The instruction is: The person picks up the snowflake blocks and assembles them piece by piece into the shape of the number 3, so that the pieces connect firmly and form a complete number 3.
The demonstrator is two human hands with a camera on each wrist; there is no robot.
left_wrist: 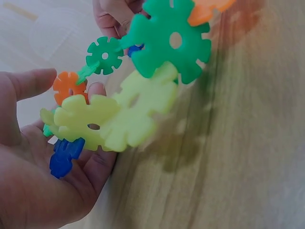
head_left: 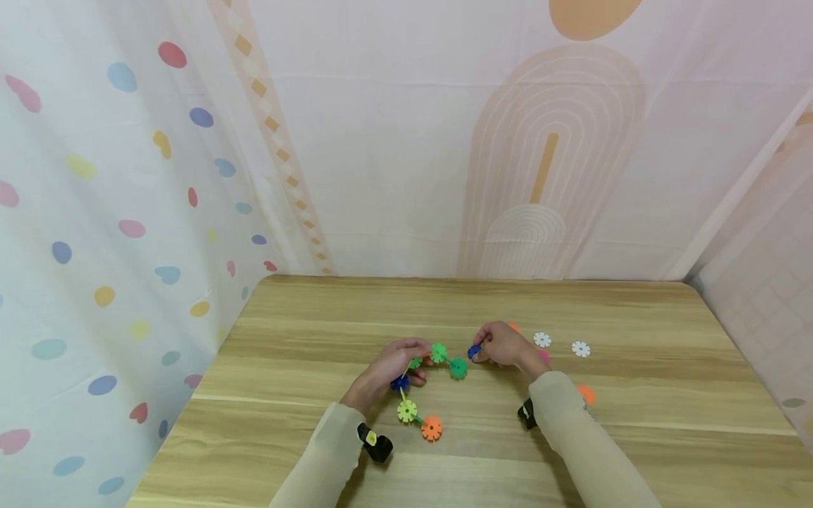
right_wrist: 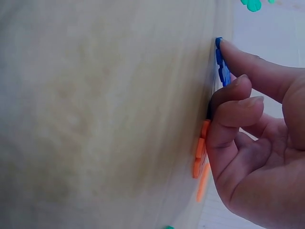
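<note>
Joining a blue disc to the chain of snowflake discs

The wooden table [head_left: 635, 310] carries all pieces; the chain [head_left: 424, 386] of linked discs lies near the middle, curving toward the near edge. The left hand [head_left: 387, 368] holds the chain's far part, fingers curled loosely around it, while the right hand [head_left: 504, 346] pinches a blue disc [head_left: 473, 351] between thumb and fingertips, just beside the dark green disc [head_left: 458, 367] at the chain's end. I judge the joining step is in hand; next, the slots should be aligned and pressed together. 2 white discs [head_left: 542, 339] lie toward the right edge.
</note>
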